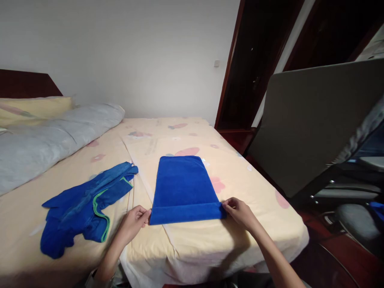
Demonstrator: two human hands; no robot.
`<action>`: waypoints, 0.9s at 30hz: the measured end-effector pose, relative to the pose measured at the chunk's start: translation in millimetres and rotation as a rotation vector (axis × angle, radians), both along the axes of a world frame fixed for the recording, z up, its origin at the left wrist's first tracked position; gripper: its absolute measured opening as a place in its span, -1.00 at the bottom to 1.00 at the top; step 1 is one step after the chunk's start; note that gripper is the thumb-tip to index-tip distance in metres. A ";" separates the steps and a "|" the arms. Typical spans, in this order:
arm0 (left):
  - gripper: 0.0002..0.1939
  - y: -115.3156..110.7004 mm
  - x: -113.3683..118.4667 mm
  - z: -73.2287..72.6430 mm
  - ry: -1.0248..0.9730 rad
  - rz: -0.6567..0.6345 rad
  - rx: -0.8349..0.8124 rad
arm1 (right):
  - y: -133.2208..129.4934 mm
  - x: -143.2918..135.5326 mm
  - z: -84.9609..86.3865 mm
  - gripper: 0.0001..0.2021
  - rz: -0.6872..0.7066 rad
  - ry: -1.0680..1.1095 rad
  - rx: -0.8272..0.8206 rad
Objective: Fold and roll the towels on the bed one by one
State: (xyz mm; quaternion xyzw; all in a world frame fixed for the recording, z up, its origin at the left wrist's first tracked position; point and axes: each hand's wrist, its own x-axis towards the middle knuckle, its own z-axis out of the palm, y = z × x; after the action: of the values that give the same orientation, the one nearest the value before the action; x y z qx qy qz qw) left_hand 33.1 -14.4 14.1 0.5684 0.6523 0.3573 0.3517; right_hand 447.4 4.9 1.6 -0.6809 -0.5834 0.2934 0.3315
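Note:
A blue towel (183,180) lies flat on the bed, its near edge folded over into a band. My left hand (136,221) pinches the left end of that band. At the band's right end, my right hand (238,212) grips the corner between thumb and fingers. To the left lies a crumpled heap of blue cloth (81,206), part of it edged in bright green; neither hand touches it.
The bed (270,208) has a pale yellow sheet with pink prints. A grey rolled quilt (60,134) and a yellow pillow (36,108) are at the left. Beyond the bed's right edge stands a large dark grey panel (318,120). A dark door (255,60) is behind.

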 end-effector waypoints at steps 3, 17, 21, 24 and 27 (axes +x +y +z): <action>-0.69 -4.0 3.7 6.1 0.253 0.053 0.274 | -4.2 -7.7 9.8 -0.82 -0.082 -0.078 0.114; -0.60 -9.6 20.9 -4.0 0.602 -0.485 0.457 | -16.6 -19.4 8.7 -0.39 0.574 -0.266 0.230; -0.52 -6.0 11.9 -5.5 0.504 -0.489 0.389 | -11.9 -16.0 7.4 -0.37 0.566 -0.276 0.226; -0.42 -4.6 10.8 -6.0 0.451 -0.482 0.325 | -11.7 -15.4 11.7 -0.43 0.560 -0.273 0.227; -0.46 -1.0 10.0 -3.4 0.372 -0.455 0.288 | -10.0 -14.7 16.6 -0.55 0.537 -0.218 0.234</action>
State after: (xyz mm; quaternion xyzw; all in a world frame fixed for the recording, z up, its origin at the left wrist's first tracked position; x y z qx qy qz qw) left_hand 43.2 -15.4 10.6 0.7991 0.5042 0.2483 0.2134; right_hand 432.7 -5.2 18.3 -0.4870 -0.8044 0.2267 0.2537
